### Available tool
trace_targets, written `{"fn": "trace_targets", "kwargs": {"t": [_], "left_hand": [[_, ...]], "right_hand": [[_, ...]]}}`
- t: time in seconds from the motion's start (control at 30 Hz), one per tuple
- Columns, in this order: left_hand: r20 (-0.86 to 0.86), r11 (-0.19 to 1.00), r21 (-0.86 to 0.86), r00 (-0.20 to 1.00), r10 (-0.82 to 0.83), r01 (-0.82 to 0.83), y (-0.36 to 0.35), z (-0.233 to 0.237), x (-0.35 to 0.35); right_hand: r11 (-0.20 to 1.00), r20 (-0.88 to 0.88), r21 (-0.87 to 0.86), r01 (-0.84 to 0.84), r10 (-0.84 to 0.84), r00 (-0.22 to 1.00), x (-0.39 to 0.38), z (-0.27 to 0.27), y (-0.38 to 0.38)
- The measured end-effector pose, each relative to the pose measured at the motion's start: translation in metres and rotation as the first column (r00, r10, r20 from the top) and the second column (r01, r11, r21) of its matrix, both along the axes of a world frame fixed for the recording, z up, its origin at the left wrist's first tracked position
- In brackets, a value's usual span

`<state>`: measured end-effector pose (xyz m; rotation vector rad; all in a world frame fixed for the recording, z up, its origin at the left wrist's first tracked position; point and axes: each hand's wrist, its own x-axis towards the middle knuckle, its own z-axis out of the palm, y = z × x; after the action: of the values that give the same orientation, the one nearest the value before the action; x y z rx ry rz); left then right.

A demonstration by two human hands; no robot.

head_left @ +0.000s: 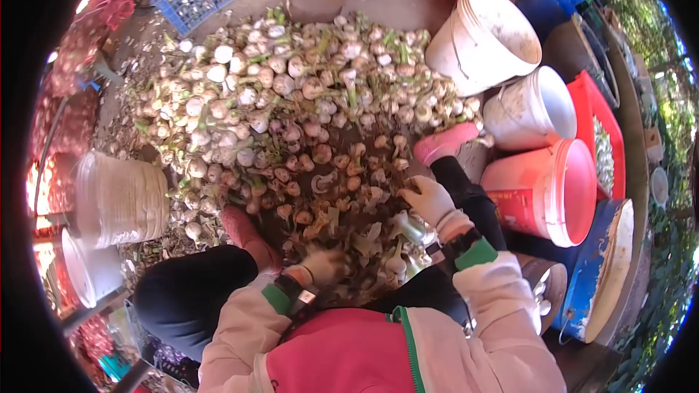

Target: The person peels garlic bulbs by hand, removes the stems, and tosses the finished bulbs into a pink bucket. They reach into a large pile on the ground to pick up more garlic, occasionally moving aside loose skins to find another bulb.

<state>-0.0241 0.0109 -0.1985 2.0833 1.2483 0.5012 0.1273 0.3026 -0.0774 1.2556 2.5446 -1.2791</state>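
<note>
Garlic heap (291,94) lies on the ground ahead of your knees, with loose husks (342,233) between your legs. Your right hand (429,200), gloved, rests on bulbs at the heap's near edge with its fingers (412,192) bent down; I cannot tell if they grip one. Your left hand (320,266), gloved, is curled low among the husks, its hold hidden. An orange bucket (553,189) stands to your right. Judged step: picking out a bulb for cleaning. The next move calls for a firm pinch on one bulb, clear of its neighbours.
</note>
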Motion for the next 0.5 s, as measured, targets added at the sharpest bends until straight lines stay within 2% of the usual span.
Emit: {"fn": "trace_targets", "kwargs": {"t": [0.03, 0.07, 0.1, 0.13, 0.17, 0.2, 0.27, 0.3, 0.33, 0.37, 0.43, 0.47, 0.5], "left_hand": [[0.175, 0.938, -0.345, 0.984, 0.022, 0.040, -0.026, -0.049, 0.034], [0.325, 0.759, -0.636, 0.940, 0.102, 0.138, -0.045, -0.077, 0.059], [0.348, 0.746, -0.646, 0.933, 0.094, 0.165, -0.041, -0.068, 0.059], [0.148, 0.777, -0.614, 0.987, -0.059, 0.139, -0.020, -0.038, 0.047], [-0.068, 0.812, -0.571, 0.979, -0.193, 0.121, 0.008, 0.000, 0.028], [-0.202, 0.798, -0.602, 0.972, -0.124, -0.023, 0.046, 0.052, 0.003], [-0.145, 0.891, -0.422, 0.983, 0.116, -0.167, 0.057, 0.025, -0.019], [-0.127, 0.924, -0.333, 0.980, 0.153, -0.188, 0.056, 0.010, -0.022], [-0.110, 0.948, -0.241, 0.976, 0.189, -0.210, 0.054, -0.007, -0.022], [-0.113, 0.943, -0.249, 0.974, 0.198, -0.221, 0.052, -0.014, -0.016], [-0.172, 0.704, -0.598, 0.919, 0.354, -0.383, 0.050, -0.023, 0.005], [-0.174, 0.705, -0.595, 0.919, 0.355, -0.385, 0.042, -0.031, 0.012], [-0.250, 0.792, -0.495, 0.932, 0.263, -0.357, 0.031, -0.038, 0.019]], "right_hand": [[0.991, 0.173, -0.023, -0.129, 0.131, 0.976, 0.006, -0.013, 0.005], [0.993, 0.193, -0.049, -0.110, 0.118, 0.974, 0.015, -0.029, -0.003], [0.949, 0.291, -0.072, -0.306, 0.314, 0.904, 0.022, -0.045, -0.012], [0.862, 0.375, -0.115, -0.494, 0.498, 0.782, 0.026, -0.055, -0.021], [0.805, 0.479, -0.205, -0.556, 0.578, 0.660, 0.028, -0.061, -0.035], [0.738, 0.557, -0.303, -0.603, 0.650, 0.517, 0.029, -0.065, -0.053], [0.780, 0.625, -0.383, -0.495, 0.613, 0.483, 0.045, -0.094, -0.088], [0.771, 0.623, -0.384, -0.508, 0.622, 0.474, 0.045, -0.104, -0.089], [0.747, 0.627, -0.457, -0.483, 0.656, 0.421, 0.043, -0.112, -0.090], [0.719, 0.623, -0.531, -0.448, 0.690, 0.369, 0.043, -0.120, -0.094], [0.735, 0.625, -0.500, -0.459, 0.673, 0.397, 0.047, -0.132, -0.094], [0.758, 0.634, -0.460, -0.462, 0.645, 0.427, 0.048, -0.132, -0.091], [0.712, 0.616, -0.517, -0.475, 0.695, 0.372, 0.047, -0.134, -0.083]]}}
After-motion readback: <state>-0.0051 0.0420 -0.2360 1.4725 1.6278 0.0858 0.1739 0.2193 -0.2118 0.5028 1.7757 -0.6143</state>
